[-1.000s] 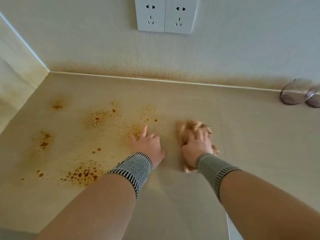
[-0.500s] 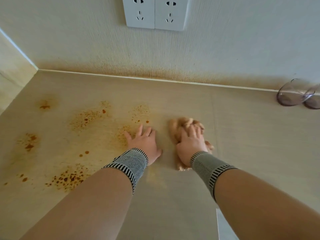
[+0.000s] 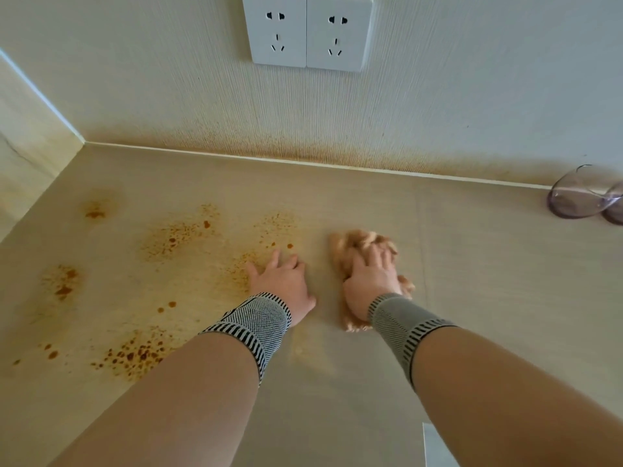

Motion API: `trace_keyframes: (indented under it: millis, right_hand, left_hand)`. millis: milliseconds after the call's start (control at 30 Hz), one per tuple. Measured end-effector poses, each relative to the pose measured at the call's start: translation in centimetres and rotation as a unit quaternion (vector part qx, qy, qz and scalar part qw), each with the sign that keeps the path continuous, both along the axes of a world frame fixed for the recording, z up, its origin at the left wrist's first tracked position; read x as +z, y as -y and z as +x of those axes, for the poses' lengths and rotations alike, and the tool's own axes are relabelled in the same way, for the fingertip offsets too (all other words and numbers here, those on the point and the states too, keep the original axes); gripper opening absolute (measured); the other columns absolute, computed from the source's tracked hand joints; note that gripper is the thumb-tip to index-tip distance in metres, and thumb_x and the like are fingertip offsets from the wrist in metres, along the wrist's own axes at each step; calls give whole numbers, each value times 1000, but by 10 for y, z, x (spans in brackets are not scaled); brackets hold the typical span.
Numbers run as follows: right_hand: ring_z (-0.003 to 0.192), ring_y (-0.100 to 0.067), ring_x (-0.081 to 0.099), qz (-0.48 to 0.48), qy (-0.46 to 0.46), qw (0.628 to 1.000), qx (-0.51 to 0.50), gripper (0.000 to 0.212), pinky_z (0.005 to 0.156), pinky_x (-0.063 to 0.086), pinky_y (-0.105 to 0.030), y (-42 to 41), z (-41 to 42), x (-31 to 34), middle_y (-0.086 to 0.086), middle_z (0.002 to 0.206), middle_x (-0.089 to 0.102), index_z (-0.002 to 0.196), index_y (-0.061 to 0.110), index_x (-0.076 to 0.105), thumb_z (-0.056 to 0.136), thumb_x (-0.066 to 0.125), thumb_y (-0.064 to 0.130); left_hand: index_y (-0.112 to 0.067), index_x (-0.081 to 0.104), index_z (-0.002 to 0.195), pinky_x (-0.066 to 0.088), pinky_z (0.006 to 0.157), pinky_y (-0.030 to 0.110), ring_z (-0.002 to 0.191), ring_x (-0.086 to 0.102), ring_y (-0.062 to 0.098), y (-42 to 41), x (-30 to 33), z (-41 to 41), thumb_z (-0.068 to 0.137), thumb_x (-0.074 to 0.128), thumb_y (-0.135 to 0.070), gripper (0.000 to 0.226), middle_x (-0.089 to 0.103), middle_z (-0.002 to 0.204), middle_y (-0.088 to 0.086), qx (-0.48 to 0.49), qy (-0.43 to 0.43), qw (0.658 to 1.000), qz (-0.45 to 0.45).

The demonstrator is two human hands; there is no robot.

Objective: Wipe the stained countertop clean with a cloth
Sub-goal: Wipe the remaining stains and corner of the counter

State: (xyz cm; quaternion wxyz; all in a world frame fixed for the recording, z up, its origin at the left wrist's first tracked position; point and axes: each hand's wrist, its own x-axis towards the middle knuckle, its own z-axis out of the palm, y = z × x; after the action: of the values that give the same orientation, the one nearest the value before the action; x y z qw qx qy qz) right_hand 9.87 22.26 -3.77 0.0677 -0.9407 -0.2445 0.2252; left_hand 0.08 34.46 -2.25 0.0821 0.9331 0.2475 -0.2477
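Stained pale beige laminate bench (image 3: 472, 298) carries rust-orange spatter in several patches, all lying to the left of and beyond the left hand (image 3: 281, 281); the nearest patch sits under its fingertips. Surface to the right of the right hand (image 3: 369, 281) shows no visible marks.

Right hand lies palm-down on a crumpled tan-orange cloth (image 3: 350, 244), fingers curved over the bunched fabric and pressing it to the bench; the cloth shows beyond the fingertips and at both sides of the palm. Judged purpose: bunching gives a thick pad, and the flat palm spreads pressure for scrubbing.

Left hand rests flat on the bench just beside the right, fingers spread and straight, holding nothing. Judged purpose: bracing the body's lean.

Cloth lies just right of the spatter, apart from it. Judgement: wiping of the main stains is not yet done; the next stroke should carry the cloth leftward, and the left hand would have to lift clear.

Two clear purple-tinted glass cups (image 3: 580, 200) lie far right of the right hand, against the wall. White twin wall sockets (image 3: 308, 32) sit above; damp wiping should stay low.
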Motion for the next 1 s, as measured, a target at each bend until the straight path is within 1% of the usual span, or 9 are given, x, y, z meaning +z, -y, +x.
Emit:
trace_keyframes:
  millis: [100,167,233,333,400,533,633,833,1000]
  right_hand:
    - [152,-28,-10,24,-38,989,138,66,122,1,-44,-4,-12,2,0,166,-5,158,29,14,96,33,15]
    - [153,-21,-5,31,-42,987,153,64,123,6,-46,8,6,2,8,165,0,156,34,21,97,33,14]
    - [152,-23,4,52,-15,995,86,65,124,9,-46,26,30,0,4,165,12,154,33,26,94,37,11]
    - [151,-32,8,50,14,995,-81,75,123,9,-45,39,48,-2,-10,165,12,158,30,7,93,36,8]
    - [150,-37,4,20,21,995,-95,75,123,6,-46,24,38,-3,-14,165,5,157,32,0,94,34,11]
    - [151,-33,-6,44,-3,994,104,68,123,-1,-45,-17,5,6,-4,166,0,157,34,15,97,42,15]
    - [152,-25,-8,51,-27,982,181,64,124,-1,-40,-14,10,-3,1,167,-2,156,37,20,99,33,12]
    - [150,-36,-10,-16,47,996,-75,61,122,-2,-52,11,54,-8,-12,165,1,156,25,18,96,27,14]
    - [151,-34,-6,48,20,998,32,61,123,0,-46,-27,29,-5,-10,165,5,156,22,24,96,33,12]
  left_hand:
    - [-25,31,152,3,113,70,152,-7,25,-1,0,1,96,44,-50,63,16,164,-8,-5,8,1000,7]
    - [-25,37,149,3,113,71,152,-6,24,-2,0,3,96,46,-47,58,21,162,-9,-4,14,1000,10]
    - [-26,40,147,3,113,70,152,-4,23,-4,-1,4,94,50,-50,58,25,161,-9,1,26,999,20]
    - [-24,36,148,6,115,67,152,1,22,-5,-2,6,92,53,-54,65,25,160,-4,28,54,998,32]
    - [-21,34,148,7,116,66,152,1,22,-6,-2,8,92,55,-53,68,22,160,-2,47,74,996,34]
    - [-18,24,151,8,115,63,152,-5,22,-16,-1,13,90,55,-52,76,8,163,-1,62,80,994,35]
    - [-17,12,155,7,117,64,151,-11,23,-25,1,23,91,52,-53,84,-3,165,-1,62,57,996,31]
    - [-17,10,158,6,113,69,151,-12,25,-32,-1,36,89,48,-62,90,1,166,-2,43,3,999,21]
    - [-17,15,157,7,113,69,151,-9,25,-37,-3,36,88,49,-64,90,6,165,-3,41,0,999,15]
